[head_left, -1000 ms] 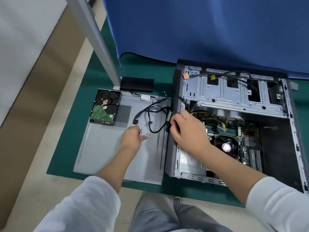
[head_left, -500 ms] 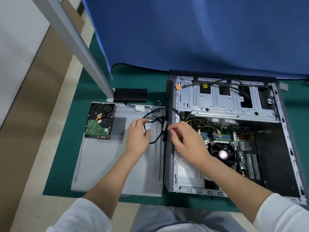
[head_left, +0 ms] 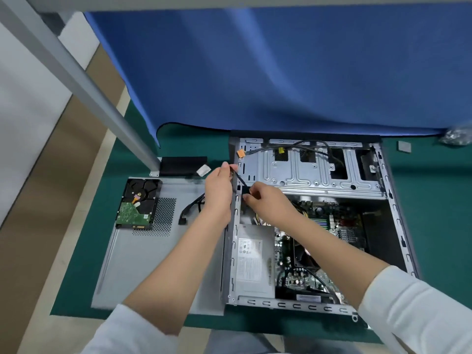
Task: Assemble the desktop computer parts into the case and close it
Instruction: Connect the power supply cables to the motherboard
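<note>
My left hand [head_left: 219,186] now lifted off the side panel [head_left: 143,254], pinching the black cable [head_left: 238,178] at the open case [head_left: 310,221] wall, right hand [head_left: 270,204] gripping its connector, hard drive [head_left: 138,204] unmoved on that panel

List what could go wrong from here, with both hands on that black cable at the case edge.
1. The black cable, held between the left hand and right hand, crosses the metal edge of the case; a pull could chafe it.
2. Its loose loops lie on the side panel near the hard drive; pulling might drag them into the drive.
</note>
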The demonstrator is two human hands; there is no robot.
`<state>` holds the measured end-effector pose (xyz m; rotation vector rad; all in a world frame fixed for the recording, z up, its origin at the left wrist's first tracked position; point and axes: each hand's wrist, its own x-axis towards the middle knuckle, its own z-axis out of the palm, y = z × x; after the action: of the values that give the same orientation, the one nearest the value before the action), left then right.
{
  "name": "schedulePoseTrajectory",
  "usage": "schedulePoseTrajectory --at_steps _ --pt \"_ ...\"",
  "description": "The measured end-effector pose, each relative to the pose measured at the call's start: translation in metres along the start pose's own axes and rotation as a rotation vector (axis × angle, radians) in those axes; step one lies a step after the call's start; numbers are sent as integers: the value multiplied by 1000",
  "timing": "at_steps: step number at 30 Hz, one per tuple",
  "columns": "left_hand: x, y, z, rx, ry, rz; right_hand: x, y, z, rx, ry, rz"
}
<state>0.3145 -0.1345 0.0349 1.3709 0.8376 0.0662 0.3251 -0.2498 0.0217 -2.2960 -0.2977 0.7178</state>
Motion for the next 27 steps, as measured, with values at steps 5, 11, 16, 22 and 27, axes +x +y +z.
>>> schedulePoseTrajectory --at_steps 5,11,16,22,27 --pt "-43 23 28 -177 -65 152 -23 12 -30 138 -16 -132" --pt "-89 36 64 -141 -139 243 -57 32 -72 263 -48 -210" --pt "-119 42 76 121 -135 485 -90 38 -121 582 -27 -177" --pt "-154 33 78 442 -344 568 -128 30 -175 823 7 -279" --pt "-165 31 63 546 -396 624 -152 25 -188 839 -24 -295"
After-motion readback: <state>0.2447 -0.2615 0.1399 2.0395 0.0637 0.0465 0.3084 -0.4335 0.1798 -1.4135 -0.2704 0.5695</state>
